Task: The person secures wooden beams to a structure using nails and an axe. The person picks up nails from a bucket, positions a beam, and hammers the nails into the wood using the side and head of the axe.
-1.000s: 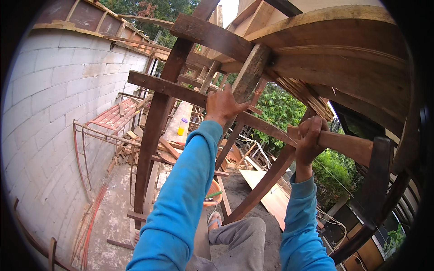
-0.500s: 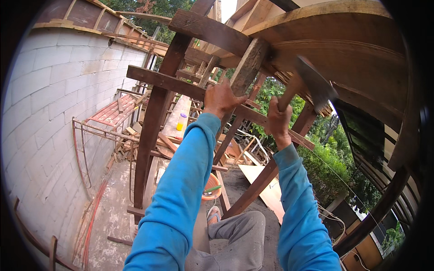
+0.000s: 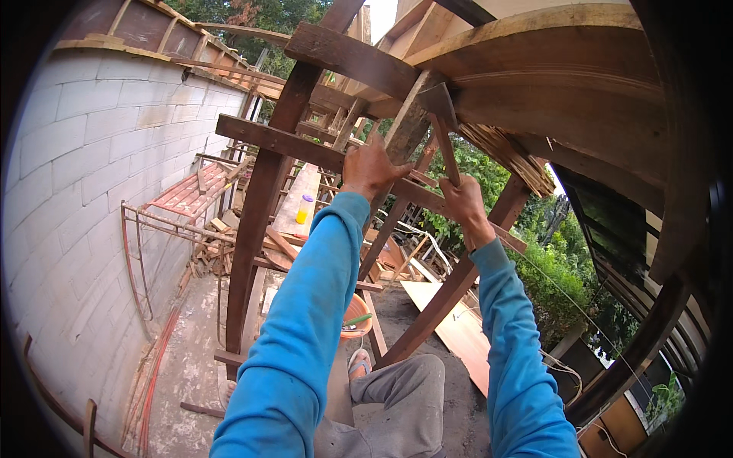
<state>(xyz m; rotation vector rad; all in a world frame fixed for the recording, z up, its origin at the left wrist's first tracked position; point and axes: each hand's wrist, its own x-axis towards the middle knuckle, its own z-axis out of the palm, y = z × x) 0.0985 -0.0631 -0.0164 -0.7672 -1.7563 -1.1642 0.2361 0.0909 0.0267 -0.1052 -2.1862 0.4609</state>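
Note:
My left hand (image 3: 372, 166) is wrapped round a short upright wooden post (image 3: 408, 126), where a dark crossbar (image 3: 279, 140) runs behind it. In my right hand (image 3: 464, 204) is the wooden handle of a hatchet (image 3: 449, 155), held upright. Its dark, broad head (image 3: 439, 105) is at the right side of the post, above my left hand. Whether the head touches the wood I cannot tell. A second dark beam (image 3: 355, 59) meets the post near its top.
Curved wooden boards (image 3: 550, 69) hang overhead at the right. A block wall (image 3: 99, 130) runs along the left, with a rusty metal frame (image 3: 172, 217) beside it. Below are a plank (image 3: 301, 191) bearing a yellow-filled bottle (image 3: 304, 208), an orange bucket (image 3: 357, 309) and a plywood sheet (image 3: 450, 328).
The hatchet has swung leftward from out at the right to the side of the post. My right hand has come slightly left and down; my left hand keeps its grip.

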